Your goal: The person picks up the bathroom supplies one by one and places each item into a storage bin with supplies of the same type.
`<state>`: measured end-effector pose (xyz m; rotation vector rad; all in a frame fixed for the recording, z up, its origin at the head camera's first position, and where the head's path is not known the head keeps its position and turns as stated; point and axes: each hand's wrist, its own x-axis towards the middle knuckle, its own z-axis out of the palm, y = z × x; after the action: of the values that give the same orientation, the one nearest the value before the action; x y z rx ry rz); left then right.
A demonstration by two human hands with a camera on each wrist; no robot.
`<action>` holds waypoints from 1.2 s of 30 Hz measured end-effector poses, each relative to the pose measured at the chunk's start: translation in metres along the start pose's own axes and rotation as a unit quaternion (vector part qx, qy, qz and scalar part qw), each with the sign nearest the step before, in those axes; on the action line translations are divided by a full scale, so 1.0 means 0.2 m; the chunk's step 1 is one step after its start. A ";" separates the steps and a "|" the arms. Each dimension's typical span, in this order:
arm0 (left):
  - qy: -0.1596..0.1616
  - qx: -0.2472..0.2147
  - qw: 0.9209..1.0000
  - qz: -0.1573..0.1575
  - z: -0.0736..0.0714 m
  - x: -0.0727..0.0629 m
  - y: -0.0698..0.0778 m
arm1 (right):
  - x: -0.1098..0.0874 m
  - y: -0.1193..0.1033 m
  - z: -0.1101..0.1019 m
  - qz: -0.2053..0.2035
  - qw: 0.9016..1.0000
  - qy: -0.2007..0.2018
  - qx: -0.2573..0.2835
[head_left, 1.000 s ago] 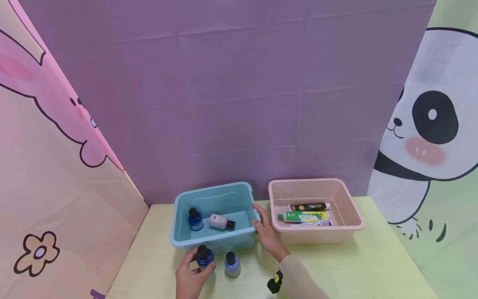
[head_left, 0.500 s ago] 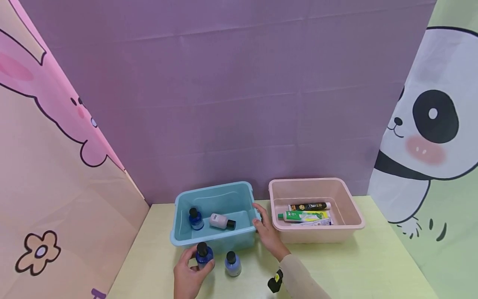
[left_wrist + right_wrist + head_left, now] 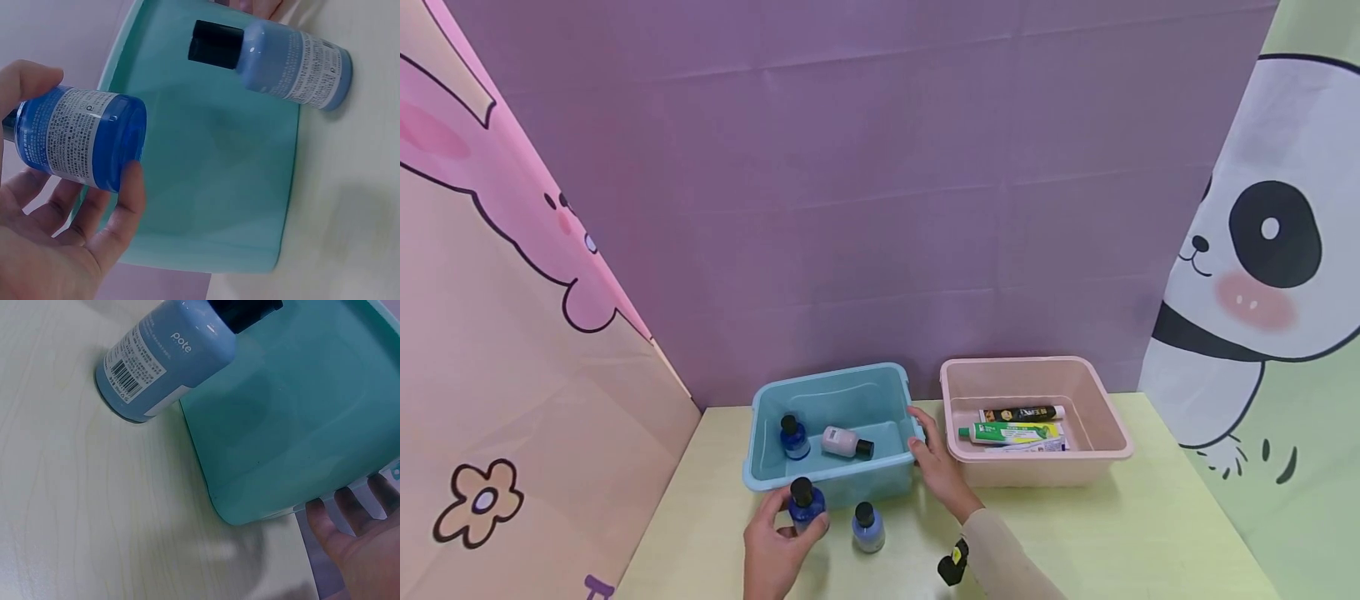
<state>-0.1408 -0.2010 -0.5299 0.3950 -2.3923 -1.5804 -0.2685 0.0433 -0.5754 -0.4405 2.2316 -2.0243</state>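
My left hand (image 3: pixel 775 537) holds a dark blue bottle (image 3: pixel 806 508) with a black cap between thumb and fingers, in front of the blue bin's near rim. In the left wrist view that bottle (image 3: pixel 75 134) shows a printed label, its base raised in front of the bin's wall. My right hand (image 3: pixel 942 473) grips the right rim of the light blue bin (image 3: pixel 868 483); in the right wrist view its fingertips (image 3: pixel 315 509) meet the bin's edge. Inside the bin are an upright blue bottle (image 3: pixel 794 440) and a pale pink bottle (image 3: pixel 841 442) lying down.
A periwinkle bottle (image 3: pixel 868 532) with a black cap stands on the table in front of the blue bin. To the right, a pink bin (image 3: pixel 1037 475) contains several toothpaste tubes (image 3: pixel 1011 433). A purple backdrop (image 3: pixel 880 208) hangs behind the table.
My left hand has raised the dark blue bottle slightly and shifted it a little left, toward the blue bin's front rim. The right hand stays at the bin's right rim.
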 end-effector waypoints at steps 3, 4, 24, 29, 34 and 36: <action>-0.002 0.005 1.000 -0.001 -0.01 0.00 0.02 | 0.00 0.00 0.00 -0.002 1.000 0.000 -0.004; -0.002 0.007 1.000 -0.002 -0.02 0.00 0.02 | 0.01 0.00 0.00 -0.001 1.000 0.000 -0.006; 0.009 0.015 0.999 0.030 -0.11 0.05 0.11 | 0.02 0.03 -0.01 -0.002 1.000 -0.015 0.015; 0.029 0.013 0.998 0.055 -0.13 0.07 0.12 | 0.02 0.03 -0.01 -0.004 1.000 -0.013 0.013; 0.037 0.025 0.996 0.071 -0.14 0.10 0.13 | 0.01 0.03 -0.01 0.002 1.000 -0.016 0.012; 0.042 0.023 0.996 0.081 -0.14 0.11 0.14 | 0.01 0.03 -0.01 0.003 1.000 -0.017 0.011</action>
<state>-0.1532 -0.2225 -0.4930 0.2634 -2.3362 -1.4116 -0.2727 0.0455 -0.5808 -0.4620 2.1880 -2.0206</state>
